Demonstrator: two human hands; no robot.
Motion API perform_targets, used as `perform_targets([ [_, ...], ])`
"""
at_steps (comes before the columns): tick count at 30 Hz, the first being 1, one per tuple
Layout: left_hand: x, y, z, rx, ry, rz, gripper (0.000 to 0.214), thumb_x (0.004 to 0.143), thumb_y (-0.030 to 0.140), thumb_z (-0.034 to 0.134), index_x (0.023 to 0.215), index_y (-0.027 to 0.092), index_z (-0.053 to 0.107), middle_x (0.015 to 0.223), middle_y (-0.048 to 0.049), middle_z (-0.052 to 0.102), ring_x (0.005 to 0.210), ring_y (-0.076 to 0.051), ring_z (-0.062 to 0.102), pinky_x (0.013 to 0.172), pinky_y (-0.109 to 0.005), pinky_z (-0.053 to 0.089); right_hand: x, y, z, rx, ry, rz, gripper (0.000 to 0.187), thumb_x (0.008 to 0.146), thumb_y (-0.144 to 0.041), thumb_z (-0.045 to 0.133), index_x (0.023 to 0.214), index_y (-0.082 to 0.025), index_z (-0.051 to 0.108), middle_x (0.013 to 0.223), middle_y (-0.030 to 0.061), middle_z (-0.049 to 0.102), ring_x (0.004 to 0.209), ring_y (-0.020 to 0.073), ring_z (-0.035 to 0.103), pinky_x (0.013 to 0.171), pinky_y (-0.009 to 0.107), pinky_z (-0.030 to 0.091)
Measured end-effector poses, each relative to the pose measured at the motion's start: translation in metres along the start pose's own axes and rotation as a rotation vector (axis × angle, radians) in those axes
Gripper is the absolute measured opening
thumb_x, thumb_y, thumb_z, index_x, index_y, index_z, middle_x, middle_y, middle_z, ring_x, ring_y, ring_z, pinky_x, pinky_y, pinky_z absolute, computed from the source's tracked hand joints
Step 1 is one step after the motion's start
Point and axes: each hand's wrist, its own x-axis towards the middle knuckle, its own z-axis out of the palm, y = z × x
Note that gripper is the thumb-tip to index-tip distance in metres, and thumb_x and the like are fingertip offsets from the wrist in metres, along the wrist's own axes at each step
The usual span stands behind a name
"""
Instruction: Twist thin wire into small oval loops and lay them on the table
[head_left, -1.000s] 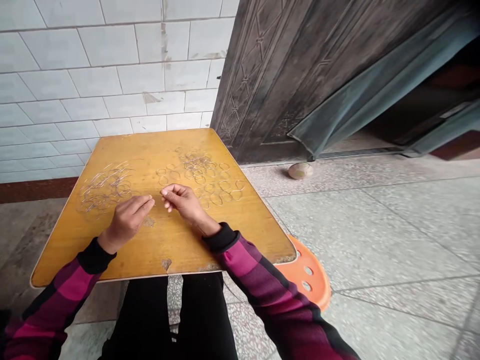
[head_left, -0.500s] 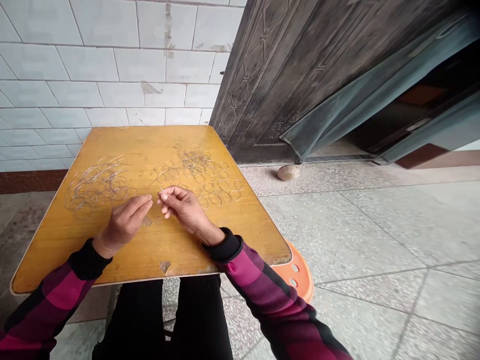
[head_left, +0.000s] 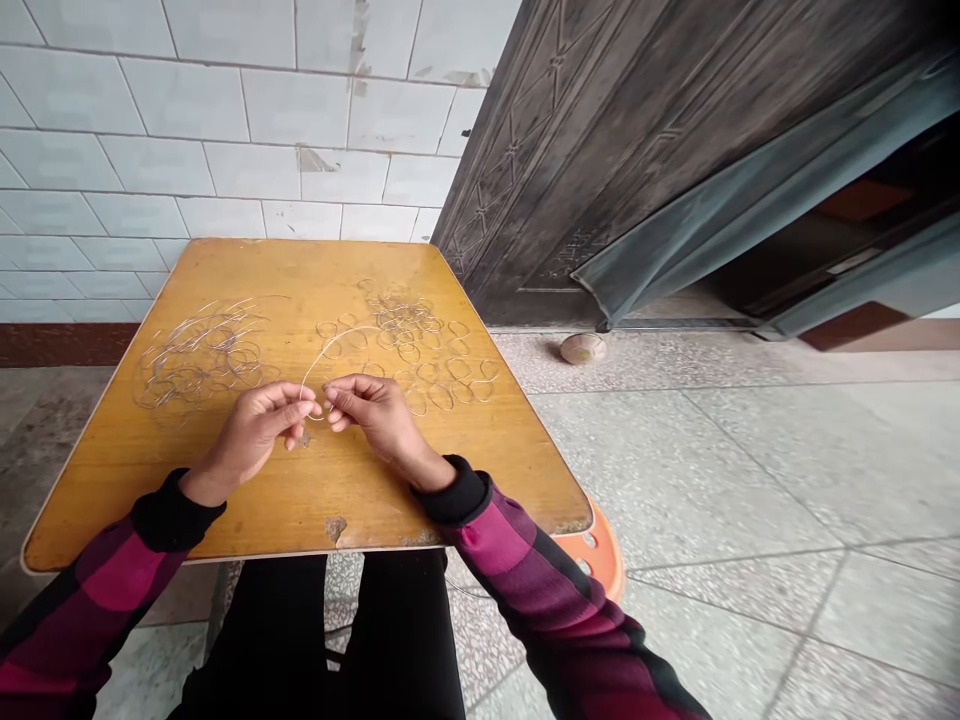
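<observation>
The wire (head_left: 324,348) is thin and pale. It is held above the middle of the table (head_left: 300,270), bowing in a long arc toward the far right, with a short bend at its near end between my hands. My left hand (head_left: 251,428) applies a thumb-and-finger grip to the wire; my right hand (head_left: 379,412) pinches it at the bent end. Wire strands (head_left: 199,350) lie heaped at left. Wire loops (head_left: 442,385) lie at right, with a tangled cluster (head_left: 405,318) on their far side. Wood surface extends from my wrists to the chipped near edge; the right edge runs beside the loops, partly covering a perforated orange piece (head_left: 606,555). My fingers conceal most of the contact points, and the wire's far tip is hard to separate from the cluster
</observation>
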Motion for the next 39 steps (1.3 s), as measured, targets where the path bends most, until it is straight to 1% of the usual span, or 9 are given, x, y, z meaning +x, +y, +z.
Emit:
perform_targets([
  [4, 0.002, 0.0, 0.002, -0.121, 0.029, -0.074, 0.022, 0.071, 0.031, 0.073, 0.084, 0.014, 0.067, 0.073, -0.0037, 0.068, 0.047, -0.007, 0.051, 0.039, -0.019, 0.038, -0.002, 0.001, 0.001, -0.12, -0.014, -0.062, 0.017, 0.077, -0.035, 0.072, 0.079, -0.018, 0.071, 0.065, -0.0011, 0.065, 0.052, 0.0081, 0.057, 0.054, 0.024, 0.05],
  [9, 0.001, -0.001, 0.001, -0.135, 0.058, -0.023, 0.024, 0.073, 0.033, 0.074, 0.083, 0.012, 0.067, 0.065, 0.0001, 0.062, 0.046, -0.006, 0.051, 0.04, -0.018, 0.04, -0.005, 0.005, 0.0, -0.337, 0.003, -0.204, 0.02, 0.083, -0.035, 0.066, 0.084, -0.016, 0.073, 0.063, -0.001, 0.063, 0.051, 0.0086, 0.055, 0.052, 0.024, 0.047],
  [14, 0.0, -0.001, 0.002, -0.133, -0.013, -0.075, 0.025, 0.075, 0.035, 0.073, 0.078, 0.012, 0.064, 0.062, 0.001, 0.063, 0.041, -0.006, 0.051, 0.038, -0.018, 0.04, -0.008, 0.004, -0.001, -0.656, 0.001, -0.4, 0.021, 0.09, -0.027, 0.057, 0.096, -0.017, 0.075, 0.07, 0.0031, 0.069, 0.065, 0.0131, 0.063, 0.063, 0.026, 0.049],
  [20, 0.002, -0.001, -0.003, -0.227, -0.123, -0.197, 0.027, 0.074, 0.036, 0.075, 0.077, 0.012, 0.065, 0.06, -0.0001, 0.065, 0.04, -0.006, 0.053, 0.037, -0.017, 0.041, -0.009, 0.004, -0.001, -0.832, -0.02, -0.59, 0.02, 0.09, -0.018, 0.057, 0.096, -0.02, 0.075, 0.083, 0.0044, 0.074, 0.072, 0.0138, 0.067, 0.07, 0.025, 0.05],
  [28, 0.007, 0.004, -0.012, -0.24, -0.223, -0.382, 0.02, 0.069, 0.028, 0.075, 0.068, 0.01, 0.067, 0.057, -0.0024, 0.065, 0.039, -0.007, 0.053, 0.037, -0.017, 0.042, -0.012, 0.007, -0.002, -0.936, -0.044, -0.652, 0.021, 0.09, -0.015, 0.054, 0.097, -0.016, 0.074, 0.077, 0.0055, 0.071, 0.068, 0.0132, 0.064, 0.066, 0.023, 0.048],
  [33, 0.009, 0.005, -0.015, -0.141, -0.226, -0.351, 0.02, 0.068, 0.028, 0.071, 0.059, 0.011, 0.064, 0.053, -0.0013, 0.061, 0.035, -0.006, 0.047, 0.034, -0.016, 0.037, -0.013, 0.006, 0.001, -0.854, -0.075, -0.579, 0.02, 0.09, -0.018, 0.055, 0.09, -0.017, 0.075, 0.077, 0.0048, 0.07, 0.069, 0.0127, 0.062, 0.067, 0.025, 0.047],
  [35, 0.008, 0.006, -0.017, -0.076, -0.219, -0.312, 0.021, 0.067, 0.029, 0.07, 0.057, 0.012, 0.063, 0.051, -0.0005, 0.06, 0.034, -0.005, 0.045, 0.034, -0.016, 0.035, -0.011, 0.007, 0.001, -0.707, -0.111, -0.447, 0.017, 0.089, -0.022, 0.058, 0.088, -0.018, 0.075, 0.075, 0.0033, 0.069, 0.066, 0.0113, 0.06, 0.065, 0.025, 0.048],
  [37, 0.007, 0.008, -0.018, 0.001, -0.212, -0.272, 0.02, 0.068, 0.029, 0.068, 0.057, 0.013, 0.062, 0.051, -0.0001, 0.059, 0.035, -0.005, 0.045, 0.035, -0.017, 0.035, -0.008, 0.009, 0.002, -0.45, -0.154, -0.242, 0.014, 0.085, -0.028, 0.064, 0.091, -0.019, 0.074, 0.072, 0.0008, 0.068, 0.058, 0.0089, 0.058, 0.058, 0.023, 0.047],
  [39, 0.006, 0.011, -0.018, 0.079, -0.223, -0.235, 0.02, 0.07, 0.028, 0.066, 0.058, 0.013, 0.063, 0.051, -0.0003, 0.059, 0.036, -0.005, 0.046, 0.038, -0.017, 0.036, -0.005, 0.009, 0.002, -0.149, -0.159, -0.041, 0.02, 0.078, -0.033, 0.072, 0.094, -0.021, 0.073, 0.071, -0.002, 0.067, 0.052, 0.0065, 0.055, 0.05, 0.02, 0.046],
])
